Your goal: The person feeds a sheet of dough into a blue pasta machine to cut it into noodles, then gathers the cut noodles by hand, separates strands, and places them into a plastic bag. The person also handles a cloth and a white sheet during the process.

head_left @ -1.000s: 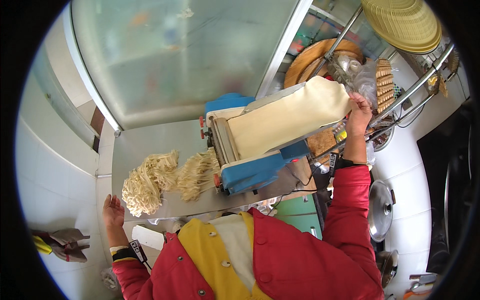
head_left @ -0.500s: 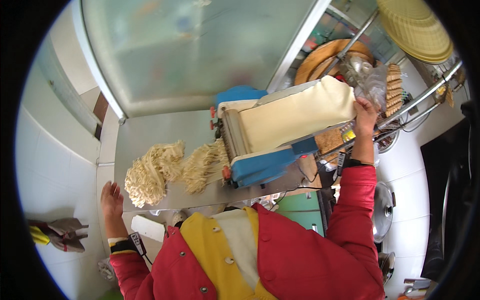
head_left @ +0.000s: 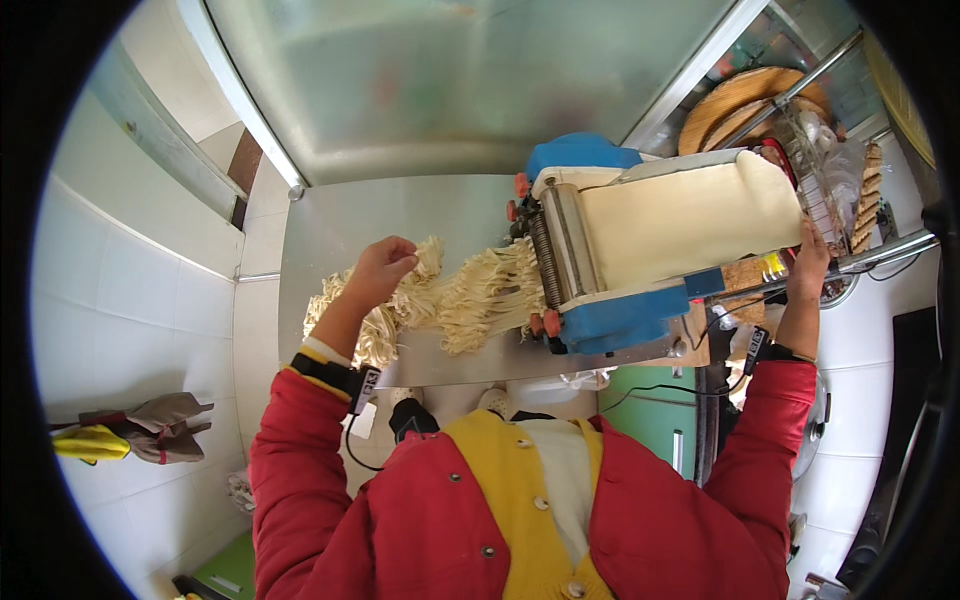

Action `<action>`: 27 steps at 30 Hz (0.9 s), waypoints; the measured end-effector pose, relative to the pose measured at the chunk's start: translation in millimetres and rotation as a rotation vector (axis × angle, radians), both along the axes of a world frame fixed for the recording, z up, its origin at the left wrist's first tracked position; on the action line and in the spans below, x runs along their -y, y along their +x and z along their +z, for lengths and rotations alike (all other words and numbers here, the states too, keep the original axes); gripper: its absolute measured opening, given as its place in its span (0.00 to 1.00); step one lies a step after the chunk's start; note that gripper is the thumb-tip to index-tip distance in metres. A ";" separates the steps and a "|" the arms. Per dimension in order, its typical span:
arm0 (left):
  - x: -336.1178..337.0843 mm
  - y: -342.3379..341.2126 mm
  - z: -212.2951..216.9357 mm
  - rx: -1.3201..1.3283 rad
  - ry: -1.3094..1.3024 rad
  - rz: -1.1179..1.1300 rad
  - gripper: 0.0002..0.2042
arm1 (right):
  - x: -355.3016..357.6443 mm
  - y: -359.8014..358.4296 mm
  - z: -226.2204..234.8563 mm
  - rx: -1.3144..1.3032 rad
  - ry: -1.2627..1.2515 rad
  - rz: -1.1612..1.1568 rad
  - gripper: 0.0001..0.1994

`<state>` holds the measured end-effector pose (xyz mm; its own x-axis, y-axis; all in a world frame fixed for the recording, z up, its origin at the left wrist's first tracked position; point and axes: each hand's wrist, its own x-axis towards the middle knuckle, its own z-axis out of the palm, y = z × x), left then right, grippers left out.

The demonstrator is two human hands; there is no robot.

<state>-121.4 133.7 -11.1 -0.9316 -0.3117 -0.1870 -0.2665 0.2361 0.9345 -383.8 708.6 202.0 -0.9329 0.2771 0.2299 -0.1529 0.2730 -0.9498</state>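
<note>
A blue and white noodle machine (head_left: 625, 320) stands on the metal table, its steel rollers (head_left: 572, 240) facing left. A wide pale dough sheet (head_left: 690, 215) lies on its sloping feed tray and runs into the rollers. Cut noodles (head_left: 490, 295) come out on the left and join a heap on the table. Over that heap, my left hand (head_left: 380, 275) is closed, thumb and fingers pinching some noodles at the near side of the strands. My right hand (head_left: 808, 262) grips the dough sheet's outer right end, its fingers partly hidden by the edge.
The metal table (head_left: 340, 225) backs onto a frosted glass panel (head_left: 450, 90). Round wooden boards (head_left: 750, 100), plastic bags and a metal pipe rail (head_left: 890, 250) crowd the right. A black cable (head_left: 650, 388) hangs near the green cabinet (head_left: 650, 410). Cloths (head_left: 160, 425) hang at the left wall.
My left hand has gone from open beside the table's left edge to closed on the noodles. My right hand stays at the sheet's end. The whole view has shifted.
</note>
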 end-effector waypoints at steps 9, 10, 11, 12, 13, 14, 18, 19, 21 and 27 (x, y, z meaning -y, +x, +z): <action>4.7 -38.9 -20.4 -0.038 -0.742 -0.308 0.14 | -17.7 -21.8 -2.1 -0.140 0.306 0.098 0.18; 1.9 -47.2 -22.5 -0.079 -0.793 -0.378 0.15 | -17.3 -21.8 -2.6 -0.171 0.361 0.090 0.21; -1.7 -55.0 -25.4 -0.098 -0.848 -0.455 0.15 | -15.7 -21.2 -3.7 -0.195 0.412 0.104 0.22; -3.1 -64.1 -27.4 -0.052 -0.919 -0.596 0.17 | -14.6 -18.6 -3.4 -0.203 0.431 0.109 0.22; -6.3 -69.9 -30.1 -0.034 -0.928 -0.636 0.18 | -13.1 -14.8 -3.5 -0.209 0.427 0.120 0.22; -10.5 -76.9 -32.6 0.023 -0.942 -0.683 0.19 | -11.3 -10.2 -2.5 -0.196 0.422 0.118 0.23; -12.7 -105.6 -38.5 0.168 -0.955 -0.896 0.25 | -3.0 16.0 4.4 -0.170 0.359 0.067 0.24; -6.4 -116.2 -38.4 0.245 -0.988 -0.801 0.25 | -1.4 25.5 6.7 -0.179 0.370 0.065 0.25; 17.1 -141.9 -35.8 0.412 -1.053 -0.621 0.27 | 2.3 45.7 9.2 -0.183 0.346 0.010 0.25; 48.6 -129.7 -42.4 0.119 -0.865 -0.401 0.15 | 5.1 96.8 5.2 -0.138 0.319 -0.167 0.25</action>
